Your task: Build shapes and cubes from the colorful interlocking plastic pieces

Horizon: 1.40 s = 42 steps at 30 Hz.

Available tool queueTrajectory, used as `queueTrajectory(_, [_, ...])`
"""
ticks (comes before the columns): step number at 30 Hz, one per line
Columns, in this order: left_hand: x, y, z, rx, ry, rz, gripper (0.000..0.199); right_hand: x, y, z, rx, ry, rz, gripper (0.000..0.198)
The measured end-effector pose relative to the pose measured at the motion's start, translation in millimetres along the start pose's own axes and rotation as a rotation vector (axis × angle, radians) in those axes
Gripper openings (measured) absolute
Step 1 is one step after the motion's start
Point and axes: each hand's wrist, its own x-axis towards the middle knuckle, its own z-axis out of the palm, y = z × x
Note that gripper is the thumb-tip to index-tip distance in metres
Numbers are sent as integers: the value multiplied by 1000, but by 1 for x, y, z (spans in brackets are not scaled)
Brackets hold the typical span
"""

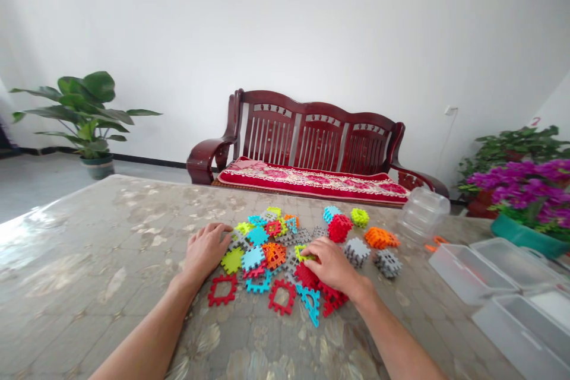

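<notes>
A loose pile of toothed plastic interlocking tiles in red, blue, lime, grey and orange lies mid-table. My left hand (205, 248) rests at the pile's left edge, fingers stretched out beside a grey tile (239, 241) and a lime tile (232, 261). My right hand (330, 261) is over the pile's right side, thumb and fingers closed on a lime square tile (301, 253). Under that hand are red tiles (306, 276), partly hidden. Nearer me lie a blue triangular tile (310, 303) and two red square frames, one left (222, 290) and one right (282, 297).
Stacks of sorted tiles stand right of the pile: red (339, 228), grey (357, 252), orange (382, 238) and lime (360, 217). Clear plastic boxes (461, 273) and a pot of purple flowers (529, 234) are at the right. A wooden bench (318, 136) stands behind the table.
</notes>
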Motion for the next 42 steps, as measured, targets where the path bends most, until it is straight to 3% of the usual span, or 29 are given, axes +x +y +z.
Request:
queueTrajectory(8, [0,0,0,-5,4,-1,39,0,-4,-9,64,63,-26,15])
queueTrajectory(15, [0,-1,2,-4,27,9,37,-4,-8,-18,15,-14,-72,20])
queueTrajectory(22, [-1,0,0,7,20,4,37,-5,-5,-9,27,-103,-93,56])
queueTrajectory(28, [0,0,0,-6,16,5,38,-4,-8,-5,4,-104,-61,53])
queueTrajectory(33, [1,-2,1,-10,21,14,38,-6,-14,-21,63,-21,-43,53])
queueTrajectory(37, [1,-4,3,-19,41,30,38,-1,20,-55,172,223,76,54])
queueTrajectory(42, [2,-5,4,-2,35,18,39,14,124,-97,232,399,294,56])
